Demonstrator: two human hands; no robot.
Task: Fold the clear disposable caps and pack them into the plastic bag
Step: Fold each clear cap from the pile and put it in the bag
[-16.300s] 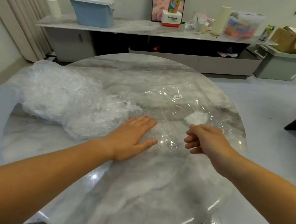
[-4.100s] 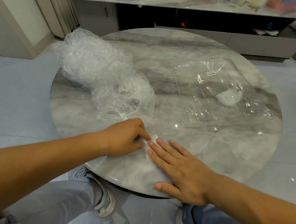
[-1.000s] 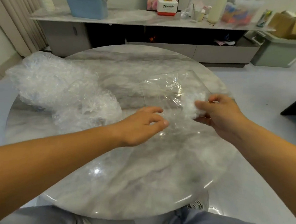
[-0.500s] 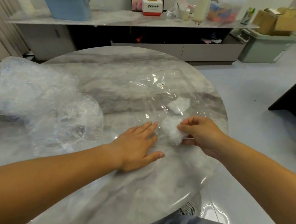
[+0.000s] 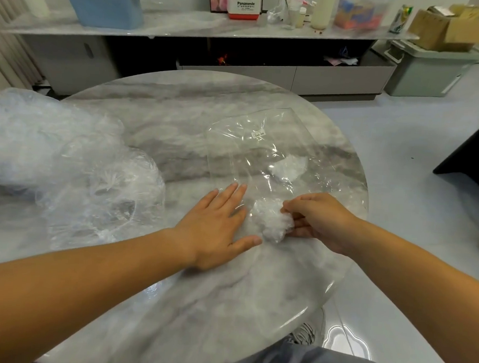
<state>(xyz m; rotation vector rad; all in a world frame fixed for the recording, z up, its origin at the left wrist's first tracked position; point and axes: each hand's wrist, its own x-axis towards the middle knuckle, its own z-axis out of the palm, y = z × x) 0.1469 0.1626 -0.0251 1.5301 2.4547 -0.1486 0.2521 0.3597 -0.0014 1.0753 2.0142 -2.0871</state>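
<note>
Head view: both forearms come in from the bottom edge, cut off by the frame. L hand (image 5: pixel 216 224) lies flat, fingers straight, palm down at the near-left corner of the plastic bag (image 5: pixel 249 142); whether it's on film or on bare table (image 5: pixel 225 306) is hard to tell, the film's too clear. R hand (image 5: pixel 320 222) pinches a folded cap (image 5: pixel 272 221), a white crumpled wad, w/ thumb & fingers; fingertips partly hidden behind it. Can't tell if the wad is inside the bag's mouth. Bag lies flat, long axis near-to-far, leaning slightly right; label (image 5: pixel 259 133) at the far end. Inside, mid-bag, sits a second folded cap (image 5: pixel 289 167). Bag's right side is near the table rim; open marble betw. bag & loose cap pile (image 5: pixel 52 156), which is cut off at left.
</note>
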